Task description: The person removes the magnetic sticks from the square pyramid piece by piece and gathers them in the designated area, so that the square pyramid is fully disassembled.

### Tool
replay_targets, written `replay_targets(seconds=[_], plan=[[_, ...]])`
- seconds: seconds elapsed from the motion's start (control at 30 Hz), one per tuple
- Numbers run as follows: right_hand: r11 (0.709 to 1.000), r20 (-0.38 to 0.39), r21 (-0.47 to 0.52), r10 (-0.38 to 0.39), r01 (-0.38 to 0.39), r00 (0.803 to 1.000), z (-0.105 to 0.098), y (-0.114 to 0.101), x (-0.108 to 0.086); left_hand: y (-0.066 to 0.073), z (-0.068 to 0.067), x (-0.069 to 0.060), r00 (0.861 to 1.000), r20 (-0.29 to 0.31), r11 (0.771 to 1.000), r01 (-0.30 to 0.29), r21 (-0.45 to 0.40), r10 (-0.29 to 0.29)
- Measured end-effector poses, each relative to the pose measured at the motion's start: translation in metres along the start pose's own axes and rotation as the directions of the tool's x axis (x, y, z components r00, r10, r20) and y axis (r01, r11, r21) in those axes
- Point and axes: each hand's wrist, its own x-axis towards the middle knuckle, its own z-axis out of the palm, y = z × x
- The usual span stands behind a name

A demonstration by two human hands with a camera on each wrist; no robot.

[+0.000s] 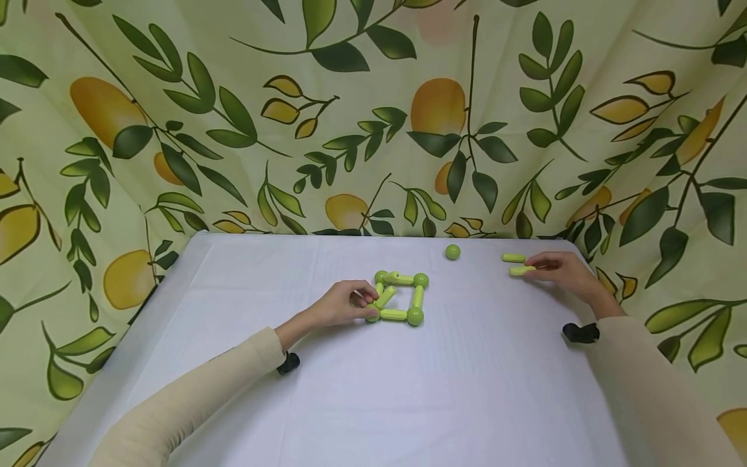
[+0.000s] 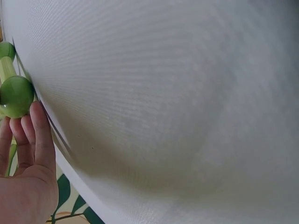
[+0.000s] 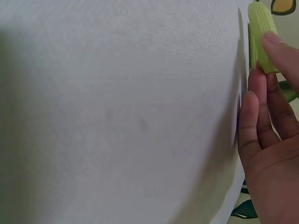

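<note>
A square frame of green balls and light green rods lies mid-table, with further rods angled at its left side. My left hand holds the frame's near left corner, its fingers around the ball there. At the right, my right hand pinches one light green rod between thumb and fingertips. Another rod lies just behind the pinched one on the table.
A single green ball sits near the back edge of the white-covered table, between the frame and the rods. Behind the table hangs a leaf-and-fruit patterned curtain.
</note>
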Motion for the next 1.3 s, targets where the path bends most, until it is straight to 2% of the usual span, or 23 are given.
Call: replay_targets(seconds=[0.23,0.47,0.7,0.8,1.03,1.17,1.3], plan=[[0.998,0.015,-0.020,0.059,-0.059,0.998,0.001,0.004,0.003,-0.002,0.000,-0.001,1.000,-0.003,1.000,-0.014,0.009,0.014],[0.999,0.016,-0.031,0.045,-0.045,0.999,0.005,0.007,0.006,-0.003,0.001,-0.001,1.000,-0.009,1.000,-0.023,0.011,0.023],[0.998,-0.002,-0.058,0.039,-0.039,0.999,0.003,0.004,0.000,-0.004,0.000,-0.003,1.000,-0.011,1.000,-0.013,0.001,0.013],[0.997,-0.036,-0.065,0.032,-0.034,0.999,0.000,0.000,-0.006,-0.004,-0.001,-0.004,1.000,-0.010,1.000,-0.007,-0.002,0.007],[0.999,-0.129,0.029,0.044,-0.041,0.991,0.000,-0.011,-0.021,-0.005,-0.001,-0.006,1.000,0.003,1.000,-0.008,-0.002,0.008],[0.999,-0.132,0.053,0.015,-0.008,0.991,0.010,-0.019,-0.020,-0.005,-0.001,-0.005,1.000,0.003,1.000,-0.003,-0.002,0.003],[0.995,-0.110,0.062,-0.066,0.074,0.992,0.024,-0.026,-0.016,-0.005,-0.001,-0.004,1.000,0.003,1.000,-0.005,0.006,0.005]])
